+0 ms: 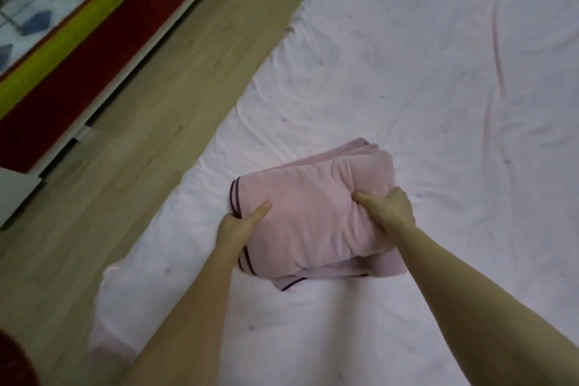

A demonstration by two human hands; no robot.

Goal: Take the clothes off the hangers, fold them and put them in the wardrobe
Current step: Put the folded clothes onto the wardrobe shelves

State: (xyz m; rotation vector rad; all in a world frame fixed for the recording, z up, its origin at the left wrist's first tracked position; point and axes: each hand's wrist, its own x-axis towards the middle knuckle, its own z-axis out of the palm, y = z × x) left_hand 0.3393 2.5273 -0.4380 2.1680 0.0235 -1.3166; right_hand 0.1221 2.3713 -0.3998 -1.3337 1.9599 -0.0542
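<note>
A folded pink garment with dark trim lines lies as a thick bundle on the white sheet. My left hand grips its left edge, thumb on top and fingers tucked under. At the right edge my right hand grips the bundle the same way, thumb pressed into the fabric. No hanger and no wardrobe are in view.
The white sheet covers a low mattress that fills the right and middle. Wooden floor runs along its left side. Beyond the floor stands a long low bench with a dark red and yellow-green top and white frame.
</note>
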